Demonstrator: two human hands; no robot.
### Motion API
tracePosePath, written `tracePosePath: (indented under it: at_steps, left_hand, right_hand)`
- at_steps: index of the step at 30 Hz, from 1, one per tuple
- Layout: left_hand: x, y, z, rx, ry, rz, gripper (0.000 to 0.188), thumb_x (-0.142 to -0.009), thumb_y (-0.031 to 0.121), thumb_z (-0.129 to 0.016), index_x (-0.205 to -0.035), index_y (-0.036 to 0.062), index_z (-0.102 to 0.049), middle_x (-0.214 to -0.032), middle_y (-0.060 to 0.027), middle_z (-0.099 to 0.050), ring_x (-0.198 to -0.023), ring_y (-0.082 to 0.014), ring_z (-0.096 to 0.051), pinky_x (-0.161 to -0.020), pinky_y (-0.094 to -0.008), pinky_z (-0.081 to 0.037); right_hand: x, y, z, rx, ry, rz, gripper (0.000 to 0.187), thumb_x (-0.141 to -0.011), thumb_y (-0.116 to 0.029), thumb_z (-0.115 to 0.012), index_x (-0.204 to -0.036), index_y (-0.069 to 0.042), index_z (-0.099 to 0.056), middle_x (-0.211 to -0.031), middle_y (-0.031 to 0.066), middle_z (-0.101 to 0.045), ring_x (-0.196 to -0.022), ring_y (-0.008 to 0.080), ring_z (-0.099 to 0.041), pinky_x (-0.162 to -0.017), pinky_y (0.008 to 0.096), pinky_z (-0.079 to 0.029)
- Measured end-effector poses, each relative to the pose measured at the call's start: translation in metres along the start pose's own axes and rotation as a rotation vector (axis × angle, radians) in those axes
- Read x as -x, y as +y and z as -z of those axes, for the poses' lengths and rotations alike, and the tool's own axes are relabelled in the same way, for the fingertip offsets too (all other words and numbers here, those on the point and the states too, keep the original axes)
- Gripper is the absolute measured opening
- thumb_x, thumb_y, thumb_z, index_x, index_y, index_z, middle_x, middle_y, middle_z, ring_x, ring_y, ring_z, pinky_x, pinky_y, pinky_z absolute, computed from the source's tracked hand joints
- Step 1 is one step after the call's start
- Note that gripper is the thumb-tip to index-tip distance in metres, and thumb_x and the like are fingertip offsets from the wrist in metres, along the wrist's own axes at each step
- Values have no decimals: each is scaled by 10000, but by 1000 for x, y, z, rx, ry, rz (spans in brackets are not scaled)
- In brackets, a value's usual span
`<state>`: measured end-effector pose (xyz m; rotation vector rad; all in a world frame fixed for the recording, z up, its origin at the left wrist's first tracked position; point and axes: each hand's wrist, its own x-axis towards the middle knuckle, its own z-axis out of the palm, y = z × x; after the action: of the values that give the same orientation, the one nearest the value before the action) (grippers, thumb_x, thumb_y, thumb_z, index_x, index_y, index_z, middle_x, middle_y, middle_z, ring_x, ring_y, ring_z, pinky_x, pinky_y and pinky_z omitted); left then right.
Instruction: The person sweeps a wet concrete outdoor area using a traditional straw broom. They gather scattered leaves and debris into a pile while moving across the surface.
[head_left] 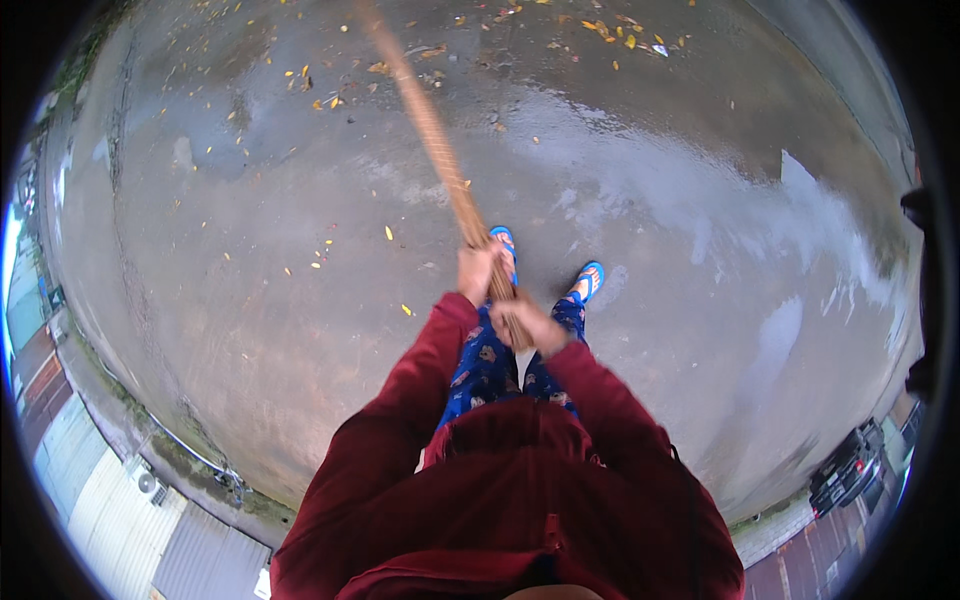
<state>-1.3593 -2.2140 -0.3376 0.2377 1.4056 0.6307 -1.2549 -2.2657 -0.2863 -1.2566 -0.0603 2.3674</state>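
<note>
Both my hands are wrapped around a long brown stick broom [432, 140], which looks like a bundle of thin sticks and is blurred by motion. My left hand [478, 272] grips it higher up, in front of my left foot. Closer to my body, my right hand [528, 322] closes around the near end, which pokes out a little below the fingers. The broom slants forward and to the left, and its far end runs out past the top edge of the picture. Scattered yellow leaves [605, 32] lie on the wet concrete ground [330, 370].
My feet stand in blue flip-flops [591, 280] beneath the broom. Wet, shiny patches [680, 190] spread to the right. Corrugated roofing [120, 530] and an outdoor air-conditioner unit [148, 484] appear at lower left, with a dark vehicle [845, 470] at lower right.
</note>
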Motion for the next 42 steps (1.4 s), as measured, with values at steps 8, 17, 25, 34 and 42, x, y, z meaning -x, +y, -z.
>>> tracePosePath:
  at_steps: [8, 17, 25, 34, 42]
  left_hand:
    - [44, -102, -24, 115, -514, 628, 143, -716, 183, -553, -658, 65, -497, -555, -16, -472, -471, -118, -468, -460, -242, -419]
    - [-37, -13, 48, 508, -15, 204, 148, -682, 178, -551, -662, 71, -451, -536, -32, -429, -444, -146, -426, -444, -269, -396]
    - [33, -34, 17, 90, -277, 414, 84, -694, 111, -561, -681, 43, -514, -560, -47, -494, -443, -120, -480, -407, -260, -414]
    - [-31, -66, 33, 85, -202, 441, 160, -731, 188, -524, -666, 42, -519, -571, -58, -515, -478, -144, -497, -475, -271, -439]
    - [-48, 37, -31, 118, 95, 54, 149, -702, 181, -513, -667, 41, -473, -565, -75, -467, -473, -186, -486, -443, -314, -430]
  right_hand:
    - [63, 72, -4, -151, 515, -107, 96, -707, -104, -507, -661, -28, -471, -528, 52, -472, -431, 151, -482, -394, 264, -416]
    - [-54, -5, -13, 213, 91, -89, 128, -659, -148, -546, -688, -38, -489, -513, 55, -475, -395, 143, -473, -373, 271, -402]
    - [23, 59, -42, -77, 327, -78, 87, -691, -93, -508, -730, -28, -467, -526, 55, -462, -398, 162, -475, -362, 290, -415]
    - [-24, 32, -10, -25, 264, -230, 80, -688, -109, -525, -707, -44, -483, -558, 48, -476, -477, 163, -500, -436, 290, -439]
    - [-30, -77, 25, 43, -102, -135, 124, -693, -149, -543, -682, -48, -473, -529, 33, -460, -402, 123, -459, -360, 241, -381]
